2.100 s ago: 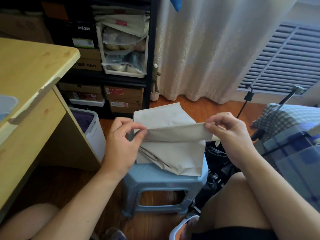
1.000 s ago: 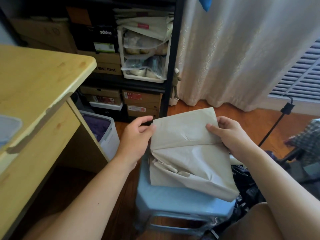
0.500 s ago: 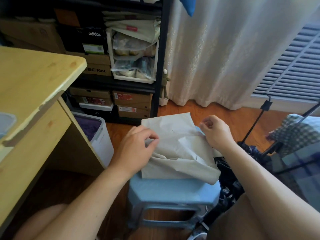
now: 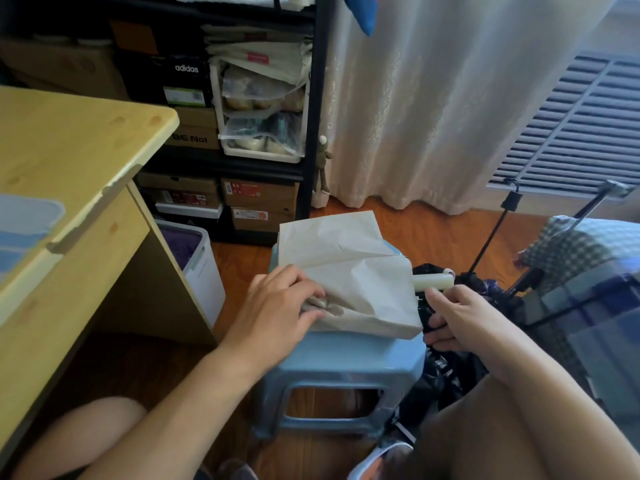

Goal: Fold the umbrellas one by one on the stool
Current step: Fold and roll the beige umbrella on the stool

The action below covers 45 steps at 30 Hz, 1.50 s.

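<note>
- Umbrella (image 4: 349, 271), beige, lies flattened in folds on the blue stool (image 4: 346, 358) in the middle of the scene, its cloth covering most of the seat and reaching past the far edge.
- Far left, a wooden desk (image 4: 69, 150) runs along the side; a white bin (image 4: 204, 271) with purple cloth inside stands on the floor just beside it.
- Behind the bin, a black shelf (image 4: 317, 98) holds shoe boxes and a clear drawer unit.
- My left hand (image 4: 277, 306) rests on the near left part of the umbrella, fingers bent and pinching a bunch of crumpled cloth at the edge.
- The umbrella's pale handle (image 4: 433, 281) sticks out to the right, past the stool's edge.
- My right hand (image 4: 460, 317) is just near of that handle, off the stool's right side, fingers curled; they seem closed on something dark, but I cannot tell what.
- A dark heap (image 4: 446, 368) of cloth lies on the floor to the right of the stool, under that hand.
- Far right, a checked blanket (image 4: 581, 244) and thin black tripod legs (image 4: 491, 233); a curtain (image 4: 450, 98) hangs at the back.
</note>
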{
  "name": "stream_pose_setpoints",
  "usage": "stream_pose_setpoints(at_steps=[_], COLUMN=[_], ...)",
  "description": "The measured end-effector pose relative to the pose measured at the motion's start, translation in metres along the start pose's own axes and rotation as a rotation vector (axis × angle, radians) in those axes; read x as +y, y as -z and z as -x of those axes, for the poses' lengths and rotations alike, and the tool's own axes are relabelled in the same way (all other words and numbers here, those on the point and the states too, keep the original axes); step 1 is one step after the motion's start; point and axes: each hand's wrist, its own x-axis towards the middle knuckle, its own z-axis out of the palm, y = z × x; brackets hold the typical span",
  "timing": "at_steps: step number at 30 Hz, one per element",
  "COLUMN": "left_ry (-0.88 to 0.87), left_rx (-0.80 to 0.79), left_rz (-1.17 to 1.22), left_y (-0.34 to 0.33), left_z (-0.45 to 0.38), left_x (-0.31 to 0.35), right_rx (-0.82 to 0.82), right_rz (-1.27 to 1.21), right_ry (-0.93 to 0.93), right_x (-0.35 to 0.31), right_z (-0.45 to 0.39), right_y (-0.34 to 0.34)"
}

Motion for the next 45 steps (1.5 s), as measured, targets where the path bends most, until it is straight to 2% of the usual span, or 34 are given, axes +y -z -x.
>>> stream_pose_setpoints(at_steps=[4,8,12,14,16,19,24,30,33,35,40,43,45], left_ry=[0.076,0.173,0.184,0.189,0.191,0.274,0.448,0.358,0.236,0.225,0.325,0.453,0.469], left_rx=[0.023,0.050,0.084,0.084,0.066,0.053,0.078,0.075,0.147,0.209,0.418,0.366,0.294], left_rz=[-0.071,-0.003,-0.025,-0.024,-0.001,0.167,0.464,0.298,0.174,0.170,0.472,0.593,0.632], left_y=[-0.005,-0.005,-0.005,-0.005,-0.008,-0.009,-0.006,-0.009,-0.010,-0.009,0.006,0.016,0.018], left_z=[0.005,0.007,0.012,0.012,0.011,0.008,0.000,-0.002,-0.004,-0.004,0.003,0.007,0.009], left_x=[0.001,0.000,-0.003,-0.004,-0.007,-0.007,-0.003,-0.009,0.000,0.007,0.015,0.014,0.015], right_rx=[-0.033,-0.100,-0.174,-0.148,-0.051,0.047,0.089,0.089,0.075,0.085,0.189,0.182,0.176], right_rz=[0.100,-0.019,-0.058,-0.102,-0.275,-0.508,-0.511,-0.484,-0.485,-0.479,-0.530,-0.572,-0.556], right_ry=[0.051,0.115,0.162,0.216,0.287,0.404,0.451,0.442,0.438,0.434,0.451,0.454,0.459], right_x=[0.006,0.012,0.016,0.013,0.010,0.004,0.002,0.003,0.003,0.003,0.002,0.000,-0.002], right_z=[0.004,-0.004,-0.005,-0.003,-0.002,-0.003,-0.005,-0.007,-0.008,-0.008,-0.012,-0.013,-0.013], right_y=[-0.005,-0.002,0.000,-0.002,-0.001,0.002,-0.003,-0.004,-0.006,-0.006,-0.005,-0.007,-0.010])
